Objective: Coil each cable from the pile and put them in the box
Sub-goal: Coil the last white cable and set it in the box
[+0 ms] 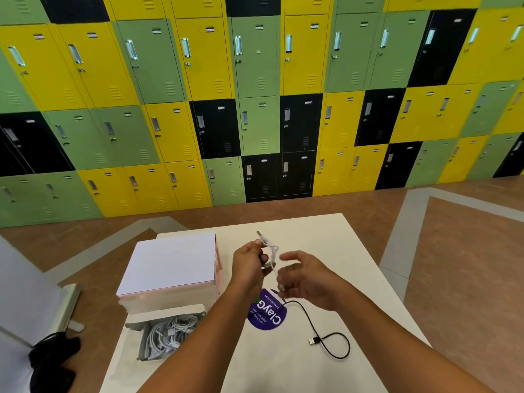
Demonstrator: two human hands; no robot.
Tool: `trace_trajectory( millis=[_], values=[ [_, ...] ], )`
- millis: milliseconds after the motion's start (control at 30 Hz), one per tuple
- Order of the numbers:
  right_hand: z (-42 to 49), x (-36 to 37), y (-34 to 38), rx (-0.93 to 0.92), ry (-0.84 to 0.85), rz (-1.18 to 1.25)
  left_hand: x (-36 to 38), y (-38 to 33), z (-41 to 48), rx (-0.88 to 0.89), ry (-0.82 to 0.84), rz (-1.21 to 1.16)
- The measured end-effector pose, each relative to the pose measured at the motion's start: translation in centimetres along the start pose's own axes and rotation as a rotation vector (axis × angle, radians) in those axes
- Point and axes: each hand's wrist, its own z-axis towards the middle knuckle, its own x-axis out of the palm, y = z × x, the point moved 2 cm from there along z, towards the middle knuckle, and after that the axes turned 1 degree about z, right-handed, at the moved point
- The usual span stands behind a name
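Above the white table (326, 245) my left hand (249, 262) pinches a thin white cable (270, 252) near its plug end, which sticks up and away from me. The cable loops down to my right hand (304, 276), whose fingers curl around its lower part. A black USB cable (329, 338) lies loose on the table under my right forearm. An open cardboard box (167, 333) at the table's near left holds several coiled white cables.
A closed white and pink box (173, 265) stands behind the open box. A round purple sticker (266, 313) lies flat beneath my hands. A black bag (54, 355) sits on the floor at left. Coloured lockers (255, 109) fill the far wall.
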Motion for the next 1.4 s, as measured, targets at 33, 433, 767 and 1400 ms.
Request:
trace_trajectory(
  millis=[33, 433, 767, 1400],
  values=[
    [-0.3, 0.0, -0.3, 0.052, 0.049, -0.067, -0.1, -0.2, 0.2, -0.007, -0.030, -0.025],
    [-0.6, -0.6, 0.7, -0.103, 0.029, -0.376, -0.8, -0.4, 0.1, -0.026, 0.093, -0.090],
    [-0.9, -1.4, 0.7, -0.113, -0.038, -0.397, -2.2, -0.5, 0.3, 0.069, 0.022, 0.124],
    [-0.4, -2.3, 0.1, -0.241, -0.487, 0.255, -1.0, -0.5, -0.7, 0.105, 0.105, 0.088]
  ],
)
